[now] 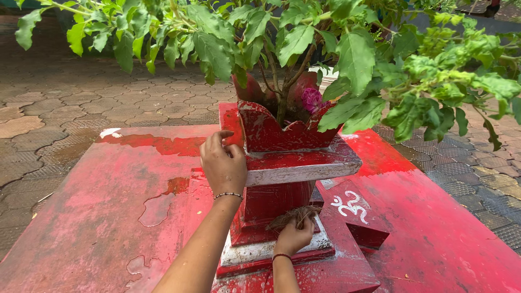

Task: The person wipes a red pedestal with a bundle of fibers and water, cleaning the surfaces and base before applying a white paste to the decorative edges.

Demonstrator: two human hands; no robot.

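I see my left hand gripping the upper ledge of the red plant pedestal, while my right hand is clenched around a brown fibre scrubber pressed against the pedestal's lower column, above the wet red platform.
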